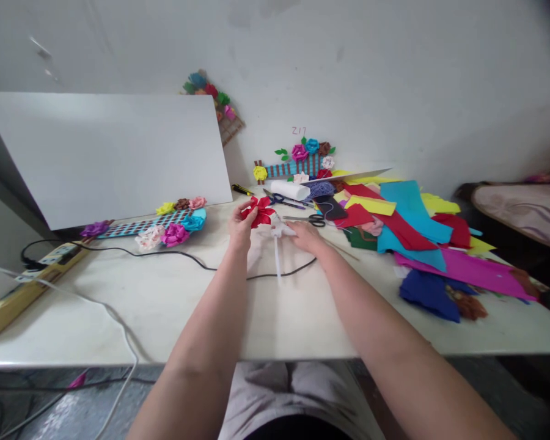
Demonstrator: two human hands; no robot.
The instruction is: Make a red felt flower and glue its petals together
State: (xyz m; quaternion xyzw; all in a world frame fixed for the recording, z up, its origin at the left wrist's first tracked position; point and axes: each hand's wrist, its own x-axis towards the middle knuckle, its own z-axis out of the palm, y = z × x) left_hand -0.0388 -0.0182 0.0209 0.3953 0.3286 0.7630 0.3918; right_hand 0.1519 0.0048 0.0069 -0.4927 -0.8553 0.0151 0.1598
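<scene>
Over the middle of the table, my left hand (242,221) grips a red paper flower (260,212) with pointed petals spread out. My right hand (306,237) is closed around a white hot glue gun (277,230), much of it hidden by the fingers. A pale glue stick (277,260) sticks out of its back toward me. The gun's front end is close to the flower's lower right; whether they touch I cannot tell. A pair of scissors (318,220) with black handles lies just beyond my right hand.
Coloured crepe paper (412,211) is heaped at the right. At the left lies a blue-and-brown woven piece with paper flowers (175,234). A black cord (187,256) runs from the power strip (50,269) across the table. A white board (114,159) leans against the wall.
</scene>
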